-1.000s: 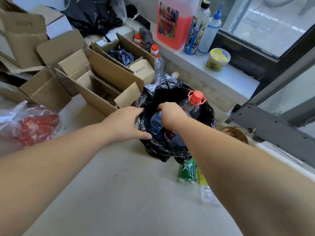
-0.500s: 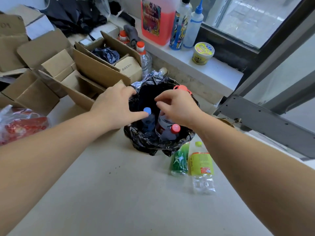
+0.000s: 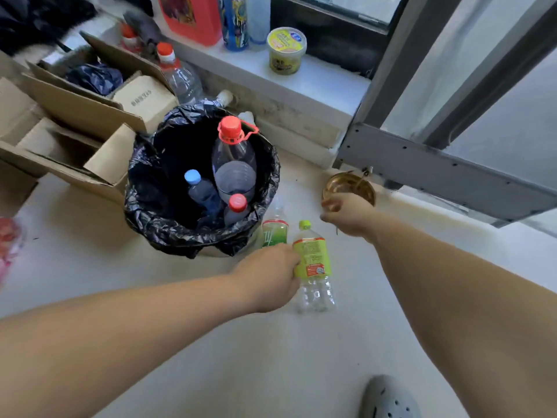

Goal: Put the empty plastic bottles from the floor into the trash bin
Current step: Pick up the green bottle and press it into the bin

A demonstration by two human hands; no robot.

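Observation:
The trash bin [image 3: 141,212], lined with a black bag, stands on the floor and holds a big red-capped bottle [image 3: 233,152], a blue-capped bottle [image 3: 199,188] and a small red-capped bottle [image 3: 237,206]. Just right of it lie a dark green bottle [image 3: 274,229] and a clear bottle with a yellow-green label [image 3: 312,260]. My left hand [image 3: 268,276] is down over the lower end of the green bottle and touches the yellow-green label; its fingers are hidden. My right hand [image 3: 346,215] hovers right of both bottles, fingers loosely curled, holding nothing.
Open cardboard boxes [image 3: 75,122] crowd the left side of the bin. A clear red-capped bottle [image 3: 179,76] stands behind it. The sill [image 3: 325,82] carries a red jug, bottles and a yellow tub [image 3: 285,49]. A brass bowl [image 3: 349,184] sits by the metal door frame; a grey shoe [image 3: 388,399] is below.
Both hands have left the bin's opening. The left one dropped down-right onto the floor bottles, the right one swung out right toward the brass bowl. The camera view shifted closer.

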